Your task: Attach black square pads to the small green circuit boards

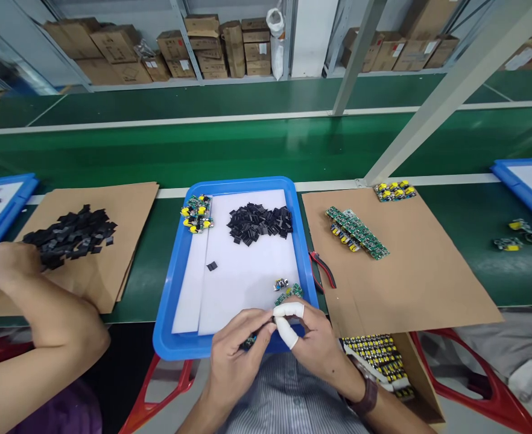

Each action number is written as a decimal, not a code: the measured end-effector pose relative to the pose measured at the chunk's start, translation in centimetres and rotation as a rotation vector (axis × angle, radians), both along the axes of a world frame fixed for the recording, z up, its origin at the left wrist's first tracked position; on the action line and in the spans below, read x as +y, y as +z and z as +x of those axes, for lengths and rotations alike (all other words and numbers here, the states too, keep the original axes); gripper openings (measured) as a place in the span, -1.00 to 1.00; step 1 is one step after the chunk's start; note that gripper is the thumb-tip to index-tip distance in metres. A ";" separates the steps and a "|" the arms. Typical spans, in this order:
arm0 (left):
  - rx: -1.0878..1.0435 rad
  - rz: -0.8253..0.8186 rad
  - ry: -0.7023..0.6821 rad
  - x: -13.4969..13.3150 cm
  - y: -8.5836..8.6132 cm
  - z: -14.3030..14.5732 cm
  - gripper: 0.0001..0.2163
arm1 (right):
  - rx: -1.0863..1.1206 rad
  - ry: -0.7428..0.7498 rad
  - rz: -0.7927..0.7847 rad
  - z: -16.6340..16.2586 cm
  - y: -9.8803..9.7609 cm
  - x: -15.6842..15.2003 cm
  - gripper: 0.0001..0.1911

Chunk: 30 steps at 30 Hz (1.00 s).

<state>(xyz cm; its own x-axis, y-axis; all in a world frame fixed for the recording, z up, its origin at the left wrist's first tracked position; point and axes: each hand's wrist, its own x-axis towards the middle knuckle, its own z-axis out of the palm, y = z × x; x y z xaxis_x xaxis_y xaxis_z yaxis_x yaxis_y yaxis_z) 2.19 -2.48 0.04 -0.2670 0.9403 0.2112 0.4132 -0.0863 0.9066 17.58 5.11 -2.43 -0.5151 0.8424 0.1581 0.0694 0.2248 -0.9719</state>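
My left hand [241, 352] is closed around a small green circuit board [248, 342], mostly hidden by the fingers. White finger covers sit on the thumb and index finger of my right hand [315, 340], which pinch together against the left fingertips. Whatever lies in that pinch is too small to name. Both hands are over the near edge of a blue tray [169, 289]. Inside it, close to my right hand, are small circuit boards [293, 292]. A heap of black rectangular pieces [259, 223] lies farther back, with a separate black piece [212, 266] to its left.
Boards with yellow parts [197, 214] lie at the tray's back left. Red-handled pliers [324, 268] rest right of the tray, beside cardboard [411, 265] bearing board strips [356, 232]. A box of boards [379, 361] stands below. At left, a co-worker's arm [62, 307] reaches past black pieces [73, 235].
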 end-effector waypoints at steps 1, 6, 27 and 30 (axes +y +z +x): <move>0.010 0.020 -0.013 -0.1 -0.1 -0.1 -0.70 | -0.003 -0.006 0.001 -0.1 0.0 -0.1 -0.78; 0.026 0.038 0.009 -0.6 -0.1 -0.4 -0.67 | -0.022 -0.024 0.028 -0.2 0.4 -0.4 -0.79; -0.226 -0.184 0.081 -0.9 0.3 -1.1 -0.77 | 0.009 0.069 -0.172 0.5 0.2 -1.2 -0.83; -0.195 -0.221 0.081 -1.0 0.6 -1.5 -0.77 | 0.016 0.019 -0.229 0.4 -0.1 -1.4 -0.83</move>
